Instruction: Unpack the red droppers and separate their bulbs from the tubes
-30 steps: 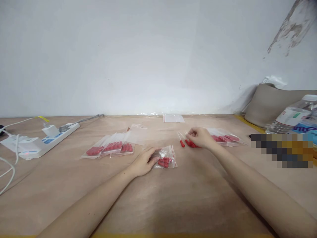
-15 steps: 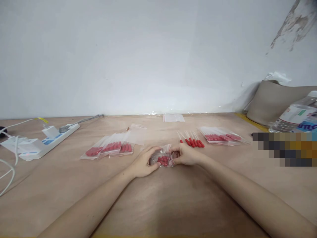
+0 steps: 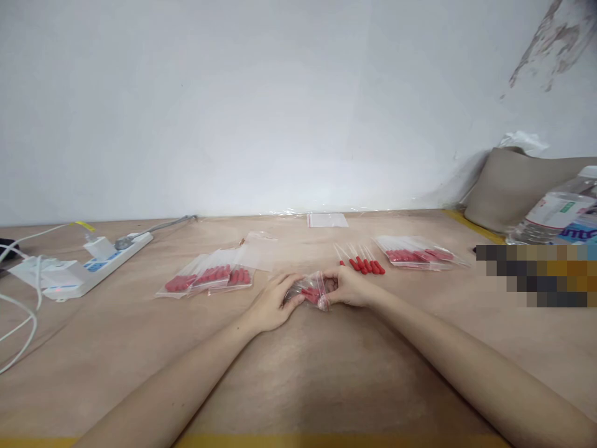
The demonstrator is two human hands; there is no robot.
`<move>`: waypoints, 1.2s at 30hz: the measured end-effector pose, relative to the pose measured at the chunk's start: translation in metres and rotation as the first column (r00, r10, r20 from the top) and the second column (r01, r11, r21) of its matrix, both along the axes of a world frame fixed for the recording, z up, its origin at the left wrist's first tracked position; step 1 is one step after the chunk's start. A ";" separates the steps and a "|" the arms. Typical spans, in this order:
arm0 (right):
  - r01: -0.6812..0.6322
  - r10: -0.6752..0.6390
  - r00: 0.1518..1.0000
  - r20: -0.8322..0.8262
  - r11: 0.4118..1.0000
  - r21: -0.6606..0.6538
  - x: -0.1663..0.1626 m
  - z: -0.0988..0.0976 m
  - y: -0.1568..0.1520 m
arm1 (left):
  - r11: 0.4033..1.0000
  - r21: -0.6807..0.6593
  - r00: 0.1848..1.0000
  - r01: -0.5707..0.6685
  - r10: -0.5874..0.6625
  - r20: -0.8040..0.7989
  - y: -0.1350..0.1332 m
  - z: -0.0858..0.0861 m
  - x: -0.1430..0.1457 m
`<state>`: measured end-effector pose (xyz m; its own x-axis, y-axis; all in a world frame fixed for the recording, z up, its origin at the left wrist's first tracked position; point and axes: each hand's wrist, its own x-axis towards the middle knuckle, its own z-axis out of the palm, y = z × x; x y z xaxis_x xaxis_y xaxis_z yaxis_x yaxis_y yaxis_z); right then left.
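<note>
Between my hands, just above the wooden table, is a small clear zip bag (image 3: 313,294) with several red-ended sticks in it. My left hand (image 3: 275,303) grips the bag's left side, its thumb and fingers curled round the thin pale ends. At the bag's right edge, by the red-lined seal, my right hand (image 3: 347,287) pinches the plastic. Behind my right hand lie several loose red-tipped sticks (image 3: 367,266), their thin ends pointing away. Filled zip bags (image 3: 217,274) overlap on the left, and another overlapping group of filled bags (image 3: 413,254) lies on the right.
A flat white bag stack (image 3: 328,220) lies by the wall. To the left stands a white power strip (image 3: 100,269) with plugs and cables. Plastic bottles (image 3: 557,214) and a grey-brown curved sheet (image 3: 494,190) stand at the right, beside a blurred-out patch.
My fingers have closed in on the bag, which is now more bunched and tilted, with the red ends turned. The view has shifted slightly; the other bags stay where they were.
</note>
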<state>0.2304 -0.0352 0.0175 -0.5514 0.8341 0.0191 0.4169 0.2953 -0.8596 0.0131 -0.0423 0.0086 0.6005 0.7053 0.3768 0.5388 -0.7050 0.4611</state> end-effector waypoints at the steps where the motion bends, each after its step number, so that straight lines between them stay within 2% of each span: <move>1: -0.009 0.009 1.000 0.008 1.000 0.002 0.001 0.000 0.000 | 1.000 0.007 1.000 -0.004 0.004 -0.004 0.001 -0.001 0.000; 3: -0.017 0.014 0.999 0.040 0.998 0.066 0.001 0.001 0.000 | 1.000 0.018 1.000 -0.020 0.020 -0.007 0.002 -0.004 0.000; 7: -0.036 0.017 0.997 0.072 0.960 0.276 -0.004 0.000 -0.002 | 0.999 0.023 0.999 -0.046 0.046 -0.007 0.003 -0.005 0.001; 11: -0.032 0.028 0.999 0.018 0.945 0.325 -0.008 -0.005 -0.003 | 0.999 0.014 0.999 -0.049 0.049 -0.011 0.004 -0.005 0.001; 18: 0.097 -0.086 0.994 -0.062 0.974 0.205 -0.002 -0.010 0.001 | 1.000 -0.019 1.000 -0.015 0.015 -0.014 0.005 -0.004 -0.002; 22: 0.135 -0.143 0.961 -0.236 0.990 -0.049 0.006 -0.012 0.004 | 1.000 -0.001 0.999 -0.020 0.020 -0.043 0.004 -0.002 -0.004; 24: 0.150 -0.203 0.930 -0.308 0.971 -0.186 0.008 -0.012 0.004 | 1.000 0.008 0.996 0.008 -0.007 -0.091 0.004 -0.001 -0.005; 27: 0.191 -0.292 0.891 -0.348 0.935 -0.299 0.008 -0.009 0.000 | 0.999 0.001 0.978 0.043 -0.042 -0.204 0.003 -0.001 -0.006; 31: 0.184 -0.322 0.850 -0.418 0.923 -0.337 0.005 -0.006 -0.003 | 0.998 -0.024 0.953 0.050 -0.055 -0.297 0.003 0.000 -0.005; 34: 0.185 -0.313 0.844 -0.436 0.932 -0.312 0.009 -0.003 -0.001 | 0.998 -0.052 0.949 0.041 -0.055 -0.310 0.002 0.000 -0.004; 36: 0.229 -0.334 0.851 -0.405 0.930 -0.286 0.020 0.001 0.001 | 0.998 -0.059 0.948 0.034 -0.051 -0.314 0.002 -0.001 -0.004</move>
